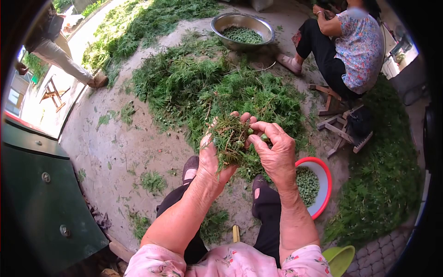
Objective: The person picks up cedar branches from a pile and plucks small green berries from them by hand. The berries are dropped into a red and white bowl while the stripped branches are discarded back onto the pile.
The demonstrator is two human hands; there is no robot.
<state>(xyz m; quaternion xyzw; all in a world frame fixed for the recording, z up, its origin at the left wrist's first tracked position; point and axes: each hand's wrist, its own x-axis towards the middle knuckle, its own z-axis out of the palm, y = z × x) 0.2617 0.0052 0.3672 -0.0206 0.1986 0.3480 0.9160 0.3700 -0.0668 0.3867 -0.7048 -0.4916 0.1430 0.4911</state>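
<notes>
My left hand (208, 159) is wrapped round a bunch of feathery evergreen sprigs (227, 143), partly browned, held up in front of me. At the bunch's right side, the thumb and forefinger of my right hand (279, 154) are pinched together around small green cones (264, 137). Below my right forearm stands a white basin with a red rim (328, 184), partly filled with similar green cones (307, 185). Beyond my hands, a heap of cut evergreen branches (184, 85) spreads over the concrete floor.
Farther back sits a metal basin (218, 28) of green cones. A seated person (357, 51) works at the right, near wooden stools (339, 131). More greenery (376, 184) lies at right; a green panel (41, 198) stands left. Another person (60, 51) is upper left.
</notes>
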